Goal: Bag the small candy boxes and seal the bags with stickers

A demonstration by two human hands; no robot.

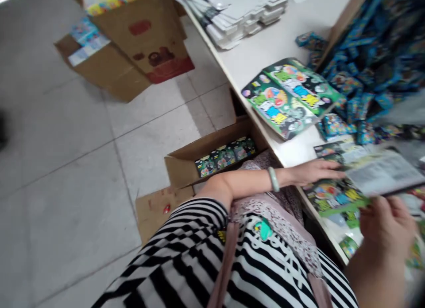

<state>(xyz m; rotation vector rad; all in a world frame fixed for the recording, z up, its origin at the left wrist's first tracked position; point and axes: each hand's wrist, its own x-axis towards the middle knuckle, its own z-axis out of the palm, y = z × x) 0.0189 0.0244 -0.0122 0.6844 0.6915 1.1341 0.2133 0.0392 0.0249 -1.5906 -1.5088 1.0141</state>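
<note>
My left hand [317,171], with a pale bangle at the wrist, lies with fingers stretched at the upper left side of a green and black printed card box [332,193] near the table edge. My right hand [387,219] is curled at the lower right end of that box, with thumb and fingers against its green edge. Beyond them a part with a pale grey face [388,170] is tilted and blurred. Further up the table lie flat printed green sheets [288,95], side by side.
White folded cartons [245,15] are stacked at the table's far end. Blue packets [372,64] heap up at the right by a cardboard edge. Below the table edge, an open carton [182,166] holds printed boxes [224,157]. More cardboard boxes [142,37] stand on the tiled floor.
</note>
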